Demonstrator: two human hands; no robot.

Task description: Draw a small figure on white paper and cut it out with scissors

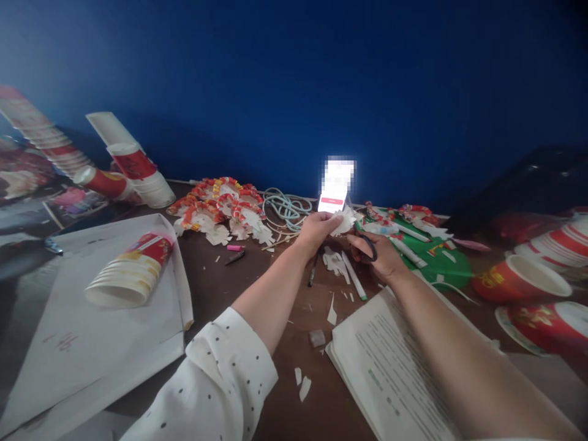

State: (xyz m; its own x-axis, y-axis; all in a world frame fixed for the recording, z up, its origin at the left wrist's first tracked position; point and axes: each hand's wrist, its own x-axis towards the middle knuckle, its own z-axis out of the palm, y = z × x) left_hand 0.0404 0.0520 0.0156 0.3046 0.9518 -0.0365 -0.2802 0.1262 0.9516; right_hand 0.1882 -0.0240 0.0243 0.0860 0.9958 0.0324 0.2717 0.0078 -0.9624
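My left hand [316,231] holds a small white piece of cut paper cup [345,220] above the brown table [257,288]. My right hand [379,256] grips black-handled scissors [367,245], fingers through the loops, right beside the white piece. White paper scraps [335,262] and a white pen with a green tip [354,277] lie on the table just below both hands. A lit phone [335,187] stands upright just behind my hands.
A pile of cut red-and-white cup pieces [220,211] and a coiled light-blue cord [285,208] lie at the back. Stacked paper cups [131,269] rest on white sheets at left; red cups [523,278] at right. An open book [390,367] lies under my right forearm.
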